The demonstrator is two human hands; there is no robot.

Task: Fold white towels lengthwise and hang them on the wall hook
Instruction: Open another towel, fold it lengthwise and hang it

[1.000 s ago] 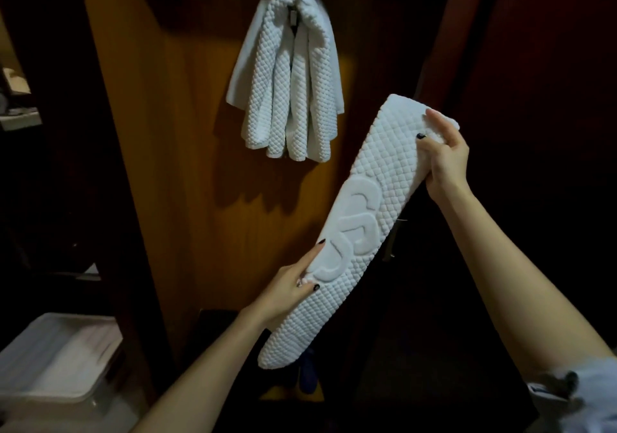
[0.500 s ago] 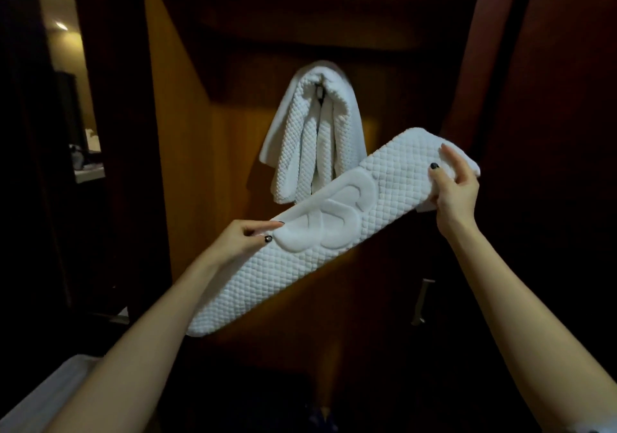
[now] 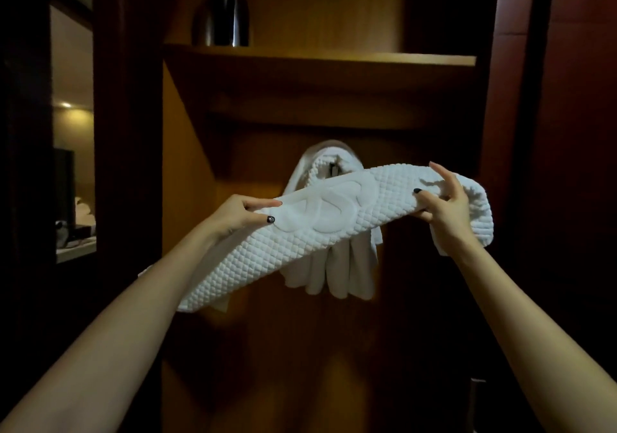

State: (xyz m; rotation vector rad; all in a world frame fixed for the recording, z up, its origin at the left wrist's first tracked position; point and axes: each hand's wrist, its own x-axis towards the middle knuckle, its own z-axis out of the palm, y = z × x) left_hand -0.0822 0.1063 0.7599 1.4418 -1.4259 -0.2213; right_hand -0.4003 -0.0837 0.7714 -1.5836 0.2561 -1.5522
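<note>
Two hands hold one folded towel (image 3: 337,232) up in front of the wall, long axis near level, left end sagging lower. Left hand (image 3: 238,214) pinches the towel's upper edge just left of the embossed logo (image 3: 320,205), thumb on the near face, index finger along the top; the other fingers are hidden behind the cloth. Right hand (image 3: 449,214) grips it near the right end, thumb on the near face, lower fingers curled under, index finger lifted off the cloth. The short end past the right hand droops down behind the wrist. The free left end hangs below and outside the left forearm. The towel is white, quilted texture, folded lengthwise into a narrow band. Directly behind it, hung towels (image 3: 340,275) are draped on the wall hook (image 3: 332,169), whose dark stub only just shows above the held towel's edge; their lower folds hang below the held towel. Whether the held towel touches them, cannot tell. Wood panel wall (image 3: 300,359) sits behind it all. Above, a wooden shelf (image 3: 334,58) carries a dark vase (image 3: 222,15) at its left end. Far left, a doorway (image 3: 71,125) opens to a dim room with a pale tabletop (image 3: 75,249); the items on it are too blurred to name.
</note>
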